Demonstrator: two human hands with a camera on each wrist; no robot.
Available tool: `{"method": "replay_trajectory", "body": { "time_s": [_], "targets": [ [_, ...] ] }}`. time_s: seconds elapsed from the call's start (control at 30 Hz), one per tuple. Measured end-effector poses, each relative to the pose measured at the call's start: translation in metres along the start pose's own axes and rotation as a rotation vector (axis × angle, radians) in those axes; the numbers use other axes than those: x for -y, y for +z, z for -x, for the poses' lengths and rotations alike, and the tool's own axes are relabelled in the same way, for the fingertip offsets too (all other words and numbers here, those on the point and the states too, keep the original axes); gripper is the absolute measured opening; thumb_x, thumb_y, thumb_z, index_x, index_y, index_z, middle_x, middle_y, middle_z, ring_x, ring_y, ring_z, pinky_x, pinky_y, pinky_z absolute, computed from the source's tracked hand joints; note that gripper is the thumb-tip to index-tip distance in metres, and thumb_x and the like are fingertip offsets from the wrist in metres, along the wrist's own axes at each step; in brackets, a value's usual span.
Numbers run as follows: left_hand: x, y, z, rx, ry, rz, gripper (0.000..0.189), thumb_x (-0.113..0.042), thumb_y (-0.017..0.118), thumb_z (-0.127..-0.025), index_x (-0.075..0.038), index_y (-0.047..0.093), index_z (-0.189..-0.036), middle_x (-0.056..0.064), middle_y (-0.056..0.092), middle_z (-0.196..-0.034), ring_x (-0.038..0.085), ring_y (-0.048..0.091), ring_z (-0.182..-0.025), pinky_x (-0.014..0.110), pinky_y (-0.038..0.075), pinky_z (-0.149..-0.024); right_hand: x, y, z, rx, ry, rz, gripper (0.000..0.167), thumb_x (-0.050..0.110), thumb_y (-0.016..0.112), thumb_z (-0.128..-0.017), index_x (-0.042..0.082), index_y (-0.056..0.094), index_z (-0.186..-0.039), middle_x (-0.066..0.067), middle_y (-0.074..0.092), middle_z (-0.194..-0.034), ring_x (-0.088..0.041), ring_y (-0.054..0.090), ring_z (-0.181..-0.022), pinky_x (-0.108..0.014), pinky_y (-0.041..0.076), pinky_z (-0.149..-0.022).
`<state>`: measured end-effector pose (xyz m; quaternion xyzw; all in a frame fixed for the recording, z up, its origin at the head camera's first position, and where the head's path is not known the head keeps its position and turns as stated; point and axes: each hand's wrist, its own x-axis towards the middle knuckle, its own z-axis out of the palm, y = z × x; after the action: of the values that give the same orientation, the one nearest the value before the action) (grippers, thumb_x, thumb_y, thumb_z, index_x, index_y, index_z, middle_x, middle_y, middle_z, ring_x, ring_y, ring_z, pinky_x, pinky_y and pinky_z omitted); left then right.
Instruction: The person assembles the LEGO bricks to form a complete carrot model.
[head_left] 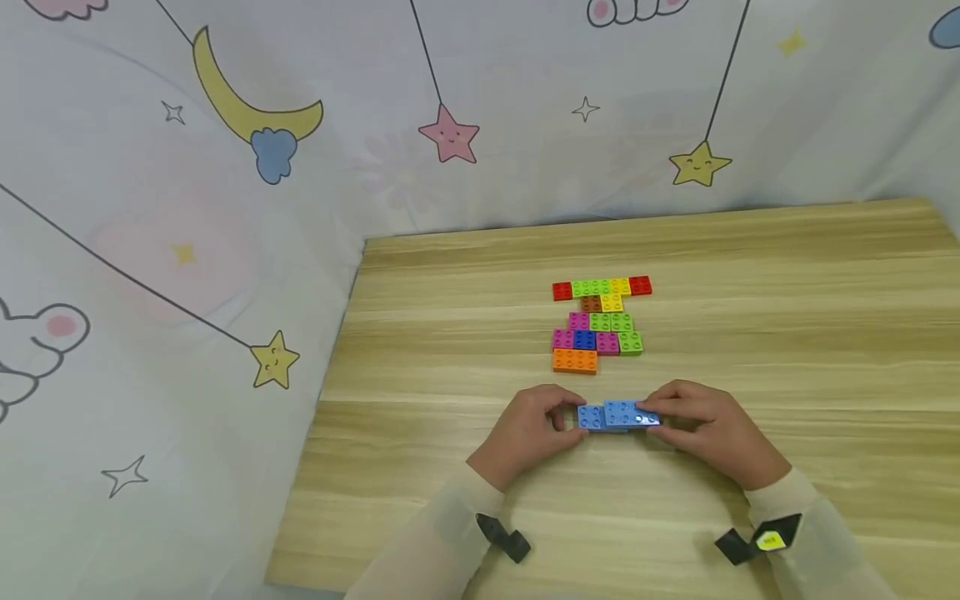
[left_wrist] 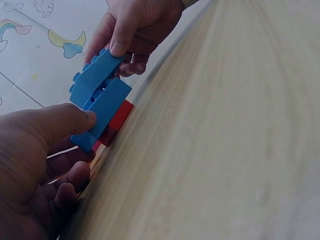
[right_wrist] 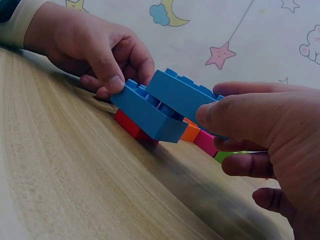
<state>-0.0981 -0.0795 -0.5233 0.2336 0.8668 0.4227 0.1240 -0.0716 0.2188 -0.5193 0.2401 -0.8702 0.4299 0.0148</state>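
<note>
My left hand (head_left: 527, 435) pinches one end of a light blue toy brick (head_left: 590, 417) between thumb and fingers. With thumb and fingers, my right hand (head_left: 718, 433) grips a second light blue brick (head_left: 621, 413), which overlaps the first and sticks out to the right. In the right wrist view this upper brick (right_wrist: 182, 95) is tilted, and studs of the lower brick (right_wrist: 145, 112) show in a gap under it. A red brick (right_wrist: 132, 126) appears directly beneath the lower blue one; from the head view it is hidden.
Beyond my hands, several coloured bricks lie in rows on the wooden table (head_left: 450, 333): an orange brick (head_left: 575, 361) nearest, then a pink, blue and green row, and a red brick (head_left: 640, 285) at the far right end. A patterned cloth (head_left: 525, 67) hangs behind.
</note>
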Motion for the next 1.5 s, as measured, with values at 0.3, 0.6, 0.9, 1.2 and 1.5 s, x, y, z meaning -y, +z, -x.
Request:
{"method": "replay_trajectory", "body": {
  "time_s": [0.3, 0.6, 0.9, 1.2, 1.5],
  "targets": [
    [0.0, -0.0005, -0.0004, 0.003, -0.008, -0.003, 0.032, -0.023, 0.087, -0.086, -0.02, 0.076, -0.116, -0.01, 0.061, -0.083, 0.006, 0.054, -0.07, 0.02, 0.048, -0.063, -0.002, 0.0037, -0.0029, -0.008, -0.052, 0.014, 0.04, 0.002, 0.089, -0.079, 0.023, 0.082, -0.113, 0.014, 0.068, -0.108, -0.007, 0.064, -0.097, -0.011, 0.048, -0.087],
    [-0.0008, -0.0003, -0.0009, 0.001, 0.001, -0.017, 0.032, -0.023, 0.087, -0.086, -0.021, 0.076, -0.116, -0.009, 0.061, -0.081, 0.006, 0.053, -0.07, 0.02, 0.047, -0.063, -0.0019, 0.0034, -0.0034, -0.016, -0.062, 0.002, 0.043, -0.002, 0.089, -0.077, 0.02, 0.082, -0.113, 0.013, 0.067, -0.106, -0.007, 0.064, -0.095, -0.01, 0.047, -0.087],
    [0.0018, 0.0001, -0.0007, 0.001, 0.015, -0.004, 0.032, -0.025, 0.087, -0.086, -0.021, 0.076, -0.116, -0.009, 0.06, -0.079, 0.007, 0.053, -0.069, 0.021, 0.046, -0.063, -0.001, 0.0032, -0.0046, 0.015, -0.052, -0.019, 0.041, -0.004, 0.087, -0.079, 0.02, 0.082, -0.113, 0.012, 0.065, -0.108, -0.006, 0.061, -0.095, -0.011, 0.048, -0.083],
    [0.0028, 0.0005, -0.0013, 0.01, 0.013, -0.006, 0.031, -0.024, 0.086, -0.087, -0.021, 0.076, -0.116, -0.009, 0.06, -0.079, 0.007, 0.053, -0.069, 0.021, 0.047, -0.062, -0.0041, 0.0051, -0.0039, -0.038, -0.111, 0.039, 0.045, -0.006, 0.088, -0.074, 0.019, 0.083, -0.112, 0.01, 0.066, -0.107, -0.006, 0.061, -0.094, -0.009, 0.046, -0.084],
    [0.0014, -0.0004, -0.0015, 0.015, 0.008, -0.01, 0.031, -0.023, 0.086, -0.087, -0.02, 0.076, -0.116, -0.008, 0.059, -0.078, 0.005, 0.052, -0.068, 0.02, 0.046, -0.063, -0.001, 0.0042, -0.0049, -0.043, -0.107, 0.019, 0.047, -0.006, 0.089, -0.073, 0.021, 0.082, -0.11, 0.008, 0.068, -0.114, -0.008, 0.063, -0.105, -0.007, 0.043, -0.095]
  ]
}}
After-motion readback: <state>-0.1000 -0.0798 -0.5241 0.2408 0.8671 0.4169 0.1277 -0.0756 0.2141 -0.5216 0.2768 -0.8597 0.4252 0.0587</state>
